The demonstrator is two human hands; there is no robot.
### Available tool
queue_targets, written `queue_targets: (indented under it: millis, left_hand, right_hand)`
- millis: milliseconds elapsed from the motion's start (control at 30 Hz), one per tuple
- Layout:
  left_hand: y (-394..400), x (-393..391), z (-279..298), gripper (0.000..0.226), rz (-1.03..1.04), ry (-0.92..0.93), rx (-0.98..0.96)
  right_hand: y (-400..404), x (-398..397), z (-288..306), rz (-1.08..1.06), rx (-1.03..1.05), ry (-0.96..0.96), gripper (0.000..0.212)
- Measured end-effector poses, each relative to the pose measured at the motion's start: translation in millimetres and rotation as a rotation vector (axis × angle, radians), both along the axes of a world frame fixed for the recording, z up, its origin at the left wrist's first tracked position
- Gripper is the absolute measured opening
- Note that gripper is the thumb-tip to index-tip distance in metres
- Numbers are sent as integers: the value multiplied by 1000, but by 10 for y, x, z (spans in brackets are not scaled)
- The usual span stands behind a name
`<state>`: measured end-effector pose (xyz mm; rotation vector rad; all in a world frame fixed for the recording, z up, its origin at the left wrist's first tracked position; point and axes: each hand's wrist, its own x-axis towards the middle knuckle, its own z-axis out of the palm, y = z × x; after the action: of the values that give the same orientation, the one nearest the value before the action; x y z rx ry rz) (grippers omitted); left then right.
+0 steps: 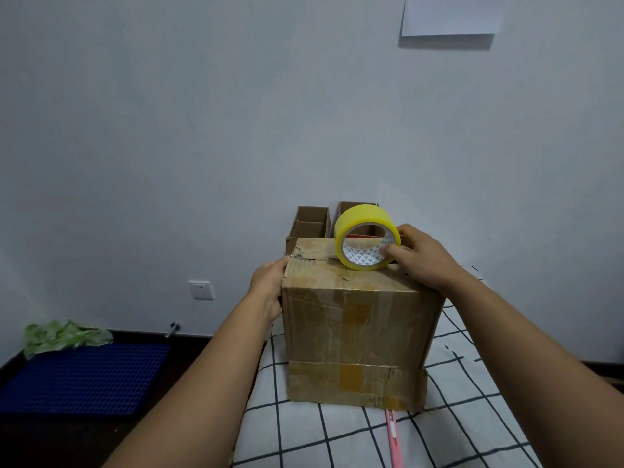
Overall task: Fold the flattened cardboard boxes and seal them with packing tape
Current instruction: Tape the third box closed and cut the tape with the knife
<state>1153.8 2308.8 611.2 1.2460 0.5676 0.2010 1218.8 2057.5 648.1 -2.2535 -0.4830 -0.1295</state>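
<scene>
Box: worn cardboard box (358, 319) stands upright on the checked cloth (439, 417), top flaps folded shut, old tape strips on front & along lower band.
Tape: yellow packing tape roll (366, 241) stands on edge on box top, toward far right side, core hole facing camera.
R hand: right hand (418, 255) grips the roll from its right side – thumb inside the core, fingers curled over outer rim.
L hand: left hand (268, 285) lies against box's upper left side, fingers reaching round the far left corner; whether they're flat or curled, can't tell, mostly hidden behind box.
Behind box: two open small cartons (312, 222) against the wall (202, 130), partly hidden by box & roll.
Front of box: pink cutter (393, 437) on cloth, tip near box's bottom edge.
Floor, left: blue perforated mat (84, 380) w/ green crumpled cloth (64, 336) at its far corner.
Wall: white socket (201, 290) low down, left of box; white paper sheet (450, 15) top right.
</scene>
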Motion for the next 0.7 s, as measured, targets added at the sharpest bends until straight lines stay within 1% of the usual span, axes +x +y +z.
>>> queue_targets:
  millis: [133,267,367,467,533,600,700]
  left_hand:
    - [51,70,-22,38,-41,41,40]
    - [81,107,-32,39,-49,50,74]
    - [75,110,-21,41,-71,56,59]
    - [78,109,-33,38,-98,44,26]
    - [78,73,-72,28,-111,6,9]
    - [84,2,-125,21,-122,-20,31]
    - [115,-67,-152,24,-101,-48,129]
  right_hand:
    - [1,-6,-1,9,-9,18,33]
    - [4,-2,5,17,9,33,32]
    - [11,-1,16,16,10,43,30]
    - [6,-3,21,12,15,48,29]
    - [6,-2,19,11,7,43,28]
    - [10,-9,19,11,-6,36,28]
    - [17,-21,16,10,-9,34,30]
